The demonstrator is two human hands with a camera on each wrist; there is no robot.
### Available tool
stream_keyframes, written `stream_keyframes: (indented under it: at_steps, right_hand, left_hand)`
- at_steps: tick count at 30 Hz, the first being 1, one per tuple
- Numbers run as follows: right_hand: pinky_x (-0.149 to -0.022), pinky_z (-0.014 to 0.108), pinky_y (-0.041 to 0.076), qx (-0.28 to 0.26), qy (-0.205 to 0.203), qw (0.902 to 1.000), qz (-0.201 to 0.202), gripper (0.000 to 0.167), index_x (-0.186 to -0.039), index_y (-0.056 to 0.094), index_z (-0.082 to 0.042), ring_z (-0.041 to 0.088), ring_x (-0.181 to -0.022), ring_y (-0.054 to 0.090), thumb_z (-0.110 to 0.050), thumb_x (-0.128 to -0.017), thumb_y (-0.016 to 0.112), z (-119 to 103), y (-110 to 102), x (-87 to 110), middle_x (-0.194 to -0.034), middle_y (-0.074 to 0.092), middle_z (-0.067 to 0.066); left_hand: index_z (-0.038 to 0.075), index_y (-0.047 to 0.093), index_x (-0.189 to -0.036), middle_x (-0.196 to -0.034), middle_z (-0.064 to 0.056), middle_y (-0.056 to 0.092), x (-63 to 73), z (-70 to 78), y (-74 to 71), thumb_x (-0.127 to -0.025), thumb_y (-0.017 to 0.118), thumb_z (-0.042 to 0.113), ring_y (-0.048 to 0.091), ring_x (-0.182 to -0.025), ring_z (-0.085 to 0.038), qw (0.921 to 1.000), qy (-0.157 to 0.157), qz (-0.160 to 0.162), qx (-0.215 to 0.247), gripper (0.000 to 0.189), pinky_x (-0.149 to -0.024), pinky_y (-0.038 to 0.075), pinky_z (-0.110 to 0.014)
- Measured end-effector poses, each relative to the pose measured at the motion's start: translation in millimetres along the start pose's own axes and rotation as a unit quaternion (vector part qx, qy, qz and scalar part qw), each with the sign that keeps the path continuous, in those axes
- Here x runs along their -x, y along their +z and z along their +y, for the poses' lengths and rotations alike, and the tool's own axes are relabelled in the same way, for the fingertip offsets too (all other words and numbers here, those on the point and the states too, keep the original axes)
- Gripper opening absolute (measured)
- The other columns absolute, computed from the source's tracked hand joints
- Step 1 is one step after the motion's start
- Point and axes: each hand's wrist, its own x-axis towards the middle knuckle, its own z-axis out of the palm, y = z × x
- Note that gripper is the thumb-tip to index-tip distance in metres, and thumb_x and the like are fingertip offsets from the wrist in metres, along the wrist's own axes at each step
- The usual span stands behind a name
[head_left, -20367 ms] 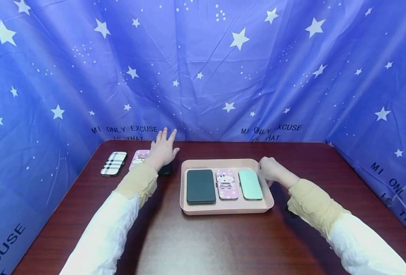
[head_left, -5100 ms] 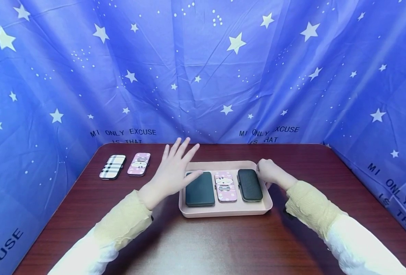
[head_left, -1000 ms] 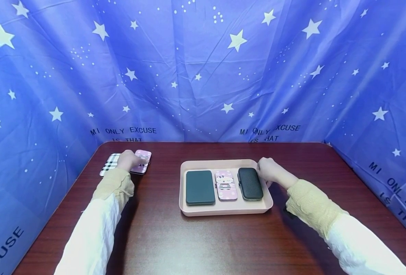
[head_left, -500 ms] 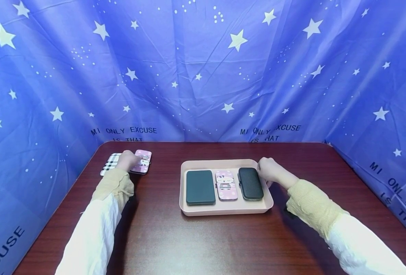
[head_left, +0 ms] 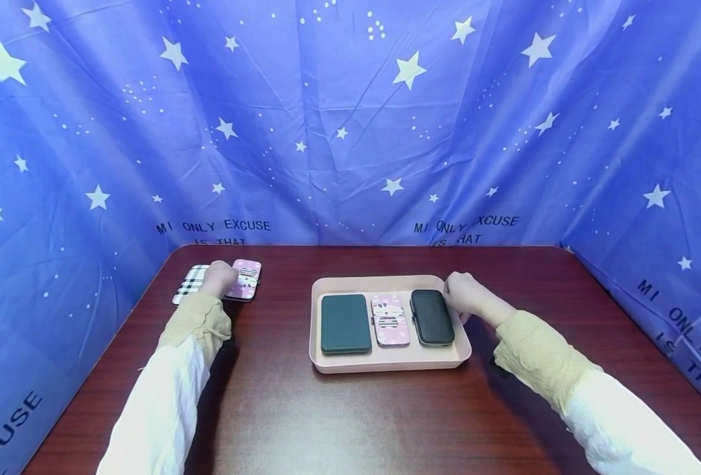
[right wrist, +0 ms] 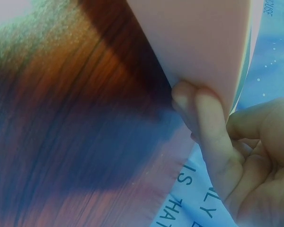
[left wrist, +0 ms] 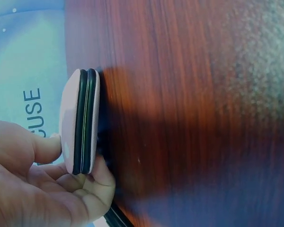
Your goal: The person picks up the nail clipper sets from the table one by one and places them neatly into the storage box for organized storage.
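My left hand (head_left: 219, 278) is at the far left of the table and pinches a hard pink cat-print case (head_left: 246, 280). In the left wrist view the thumb lies on the case's pale face (left wrist: 71, 118) and curled fingers are at its other side; its dark seam shows edge-on. At the tray's right end my right hand (head_left: 467, 291) grips the rim, fingertips against the outer wall (right wrist: 199, 42) in the right wrist view. The pink tray (head_left: 386, 364) holds a dark green case (head_left: 346, 323), a second pink cat-print case (head_left: 390, 321) and a black textured case (head_left: 432, 318), side by side.
A plaid case (head_left: 191, 284) lies left of my left hand, partly hidden by it. The dark red-brown wooden table (head_left: 350, 422) is enclosed by a blue star-print curtain (head_left: 350, 132) at the back and both sides.
Since 20 seconds ago a black case has replaced the mint one in the tray. My left hand has moved from beside the tray to the pink case; its thumb has shifted slightly. My right hand stays put.
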Motion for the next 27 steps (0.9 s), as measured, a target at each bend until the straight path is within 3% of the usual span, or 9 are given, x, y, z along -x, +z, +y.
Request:
stream_keyframes:
  at_steps: [6,13,16,20,22,24,25,26,27]
  right_hand:
    - [-0.039,0.027,0.05,0.017,-0.009,0.9998,0.005,0.033,-0.059,0.053,-0.003,0.018,-0.042,0.062,0.004,-0.088,0.04,-3,-2,1.6,-0.048,0.055,0.006]
    - [-0.039,0.027,0.05,0.014,-0.008,0.9999,0.003,0.031,-0.061,0.055,-0.001,0.019,-0.045,0.063,0.004,-0.088,0.04,-3,-1,1.1,-0.051,0.055,0.007]
    - [-0.039,0.028,0.051,0.01,-0.006,0.9999,0.002,0.03,-0.063,0.056,-0.001,0.02,-0.046,0.064,0.004,-0.088,0.039,-3,-1,0.2,-0.054,0.056,0.008]
    - [-0.039,0.027,0.051,0.012,-0.003,0.9999,-0.002,0.031,-0.062,0.055,-0.002,0.019,-0.046,0.064,0.003,-0.088,0.039,-2,-1,-0.3,-0.055,0.058,0.009]
    - [-0.039,0.027,0.051,0.009,-0.001,0.9999,-0.004,0.032,-0.062,0.055,-0.002,0.019,-0.045,0.063,0.003,-0.089,0.039,-2,-1,-0.1,-0.055,0.058,0.009]
    - [-0.039,0.027,0.051,0.008,-0.003,1.0,-0.003,0.032,-0.062,0.055,-0.002,0.02,-0.044,0.063,0.004,-0.089,0.039,-2,-1,0.4,-0.055,0.058,0.01]
    - [-0.039,0.027,0.05,0.007,-0.004,1.0,-0.002,0.032,-0.061,0.054,-0.002,0.019,-0.043,0.063,0.004,-0.088,0.039,-2,-1,0.6,-0.055,0.058,0.01]
    - [-0.039,0.027,0.05,0.007,-0.005,1.0,-0.001,0.032,-0.061,0.054,-0.002,0.019,-0.043,0.063,0.004,-0.088,0.039,-2,-1,0.9,-0.054,0.058,0.01]
    - [-0.039,0.027,0.05,0.007,-0.006,1.0,0.0,0.032,-0.061,0.053,-0.003,0.019,-0.042,0.063,0.004,-0.088,0.039,-2,-1,1.1,-0.054,0.058,0.009]
  left_hand:
    - [-0.021,0.049,-0.114,-0.114,-0.035,0.054,-3.0,-2.6,1.3,-0.094,0.039,0.017,0.054,-0.099,-0.038,1.0,-0.004,0.0,0.005,0.045,-0.094,0.044,-0.044]
    - [-0.021,0.05,-0.116,-0.114,-0.032,0.052,4.7,-0.3,-1.2,-0.096,0.041,0.017,0.051,-0.098,-0.035,0.9971,-0.018,0.0,0.073,0.044,-0.093,0.044,-0.043]
    - [-0.021,0.05,-0.118,-0.113,-0.03,0.052,-10.1,-7.1,4.5,-0.096,0.046,0.016,0.051,-0.098,-0.033,0.9917,-0.031,-0.002,0.125,0.043,-0.092,0.045,-0.041]
    - [-0.016,0.055,-0.106,-0.095,-0.021,0.054,-70.7,-43.2,33.9,-0.093,0.053,0.014,0.055,-0.078,-0.024,0.969,-0.041,0.003,0.243,0.033,-0.073,0.053,-0.035]
    - [-0.011,0.054,-0.098,-0.084,-0.014,0.054,-112.5,-69.0,54.2,-0.092,0.054,0.015,0.057,-0.068,-0.018,0.9529,-0.047,-0.005,0.299,0.026,-0.064,0.055,-0.035]
    - [-0.008,0.052,-0.099,-0.082,-0.01,0.055,-116.3,-72.0,55.7,-0.093,0.052,0.016,0.059,-0.066,-0.016,0.9365,-0.059,-0.026,0.345,0.024,-0.064,0.056,-0.038]
    - [-0.008,0.051,-0.101,-0.081,-0.008,0.056,-105.3,-65.4,49.0,-0.093,0.053,0.015,0.059,-0.066,-0.016,0.9291,-0.067,-0.042,0.361,0.024,-0.065,0.057,-0.039]
    - [-0.005,0.052,-0.095,-0.076,-0.004,0.055,-111.1,-72.2,52.4,-0.092,0.056,0.019,0.058,-0.061,-0.012,0.9177,-0.044,-0.049,0.392,0.025,-0.06,0.056,-0.036]
    - [-0.005,0.052,-0.093,-0.072,-0.003,0.055,-104.9,-68.3,48.4,-0.092,0.056,0.019,0.057,-0.057,-0.01,0.914,-0.04,-0.053,0.4,0.024,-0.057,0.055,-0.034]
